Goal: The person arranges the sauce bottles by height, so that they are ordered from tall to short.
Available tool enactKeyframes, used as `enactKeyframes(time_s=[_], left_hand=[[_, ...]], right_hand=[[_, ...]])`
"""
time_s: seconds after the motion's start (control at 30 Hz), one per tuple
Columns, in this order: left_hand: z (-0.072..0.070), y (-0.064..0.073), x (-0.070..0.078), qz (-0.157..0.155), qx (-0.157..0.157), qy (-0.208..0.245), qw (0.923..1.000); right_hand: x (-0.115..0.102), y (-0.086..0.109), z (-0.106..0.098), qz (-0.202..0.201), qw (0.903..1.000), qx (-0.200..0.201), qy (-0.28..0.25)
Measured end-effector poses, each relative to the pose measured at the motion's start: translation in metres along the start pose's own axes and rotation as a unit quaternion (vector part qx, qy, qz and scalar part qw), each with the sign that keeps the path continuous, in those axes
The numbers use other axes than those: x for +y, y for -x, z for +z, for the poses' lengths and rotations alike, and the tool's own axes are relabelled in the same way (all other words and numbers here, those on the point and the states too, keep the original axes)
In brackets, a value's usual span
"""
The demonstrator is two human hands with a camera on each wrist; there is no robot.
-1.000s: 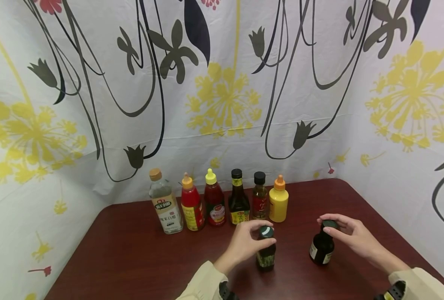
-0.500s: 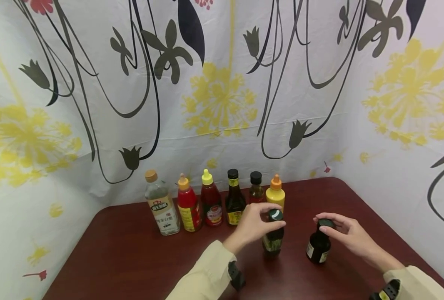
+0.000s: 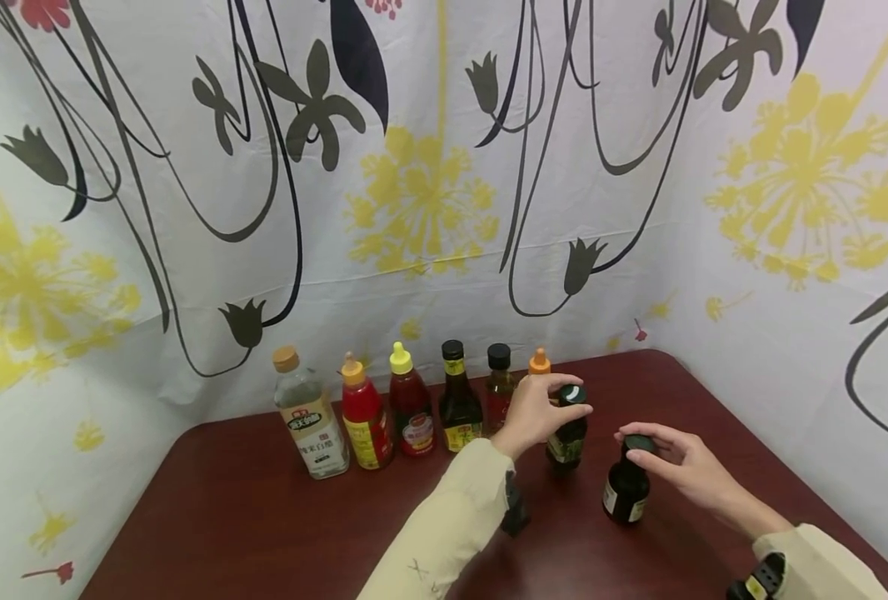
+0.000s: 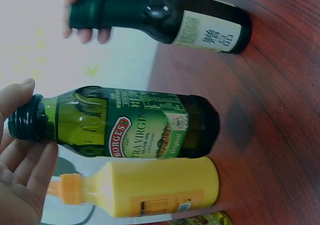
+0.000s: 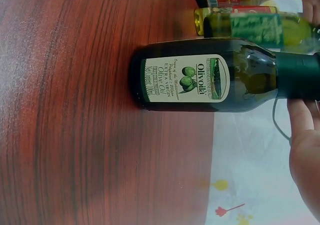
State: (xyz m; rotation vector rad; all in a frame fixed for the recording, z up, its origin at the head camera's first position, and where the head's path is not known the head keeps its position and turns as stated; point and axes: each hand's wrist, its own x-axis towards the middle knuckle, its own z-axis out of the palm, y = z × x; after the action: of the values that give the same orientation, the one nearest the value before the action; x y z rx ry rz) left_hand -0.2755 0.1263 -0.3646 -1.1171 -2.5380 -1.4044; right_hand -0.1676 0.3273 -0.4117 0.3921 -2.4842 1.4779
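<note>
My left hand (image 3: 531,414) grips the dark green cap of a Borges olive oil bottle (image 4: 145,122) between thumb and fingers. The bottle is upright, its base seemingly just above the table, in front of the yellow squeeze bottle (image 4: 165,185). To the right, my right hand (image 3: 687,468) holds an Olivoilà olive oil bottle (image 5: 185,80) by its dark green cap. That bottle is upright and appears to stand on the table. In the head view, my left hand hides most of the yellow bottle and part of the small black-capped bottle (image 3: 500,383).
Along the back stand a clear white vinegar bottle (image 3: 315,433), a red sauce bottle (image 3: 366,421), a ketchup bottle (image 3: 412,412) and a dark sauce bottle (image 3: 460,408). Flower-patterned cloth (image 3: 414,308) hangs behind the dark red table (image 3: 226,517).
My left hand has carried the Borges bottle away from me and to the right, towards the yellow bottle. The right hand and its bottle have stayed put while the head view turned slightly.
</note>
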Motion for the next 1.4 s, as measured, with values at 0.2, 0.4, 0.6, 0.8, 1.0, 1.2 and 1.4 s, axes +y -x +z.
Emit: enactKeyframes(time_s=[0.2, 0.4, 0.6, 0.8, 1.0, 1.2, 1.4], left_hand=[[0.014, -0.009, -0.009, 0.002, 0.007, 0.011, 0.9999], [0.029, -0.016, -0.013, 0.014, 0.019, 0.005, 0.9997], [0.044, -0.015, -0.014, -0.008, 0.037, -0.02, 0.9991], [0.045, -0.017, -0.018, -0.01, 0.043, -0.012, 0.9989], [0.044, -0.023, -0.024, -0.003, 0.039, -0.014, 0.9991], [0.04, -0.03, -0.028, 0.002, 0.02, -0.025, 0.9995], [0.035, -0.034, -0.029, -0.012, 0.005, -0.041, 0.9991]], right_hand=[[-0.002, -0.002, 0.002, -0.009, 1.0, -0.003, 0.0], [-0.001, 0.002, 0.0, -0.015, 0.9996, 0.007, 0.022], [-0.001, 0.003, -0.001, -0.028, 0.9993, 0.009, 0.024], [-0.002, 0.002, -0.002, -0.012, 0.9997, 0.006, 0.022], [-0.002, 0.002, -0.002, -0.002, 0.9999, 0.005, 0.014], [0.0, 0.0, 0.001, 0.001, 1.0, 0.002, 0.001], [0.0, -0.001, 0.002, 0.006, 1.0, 0.0, 0.003]])
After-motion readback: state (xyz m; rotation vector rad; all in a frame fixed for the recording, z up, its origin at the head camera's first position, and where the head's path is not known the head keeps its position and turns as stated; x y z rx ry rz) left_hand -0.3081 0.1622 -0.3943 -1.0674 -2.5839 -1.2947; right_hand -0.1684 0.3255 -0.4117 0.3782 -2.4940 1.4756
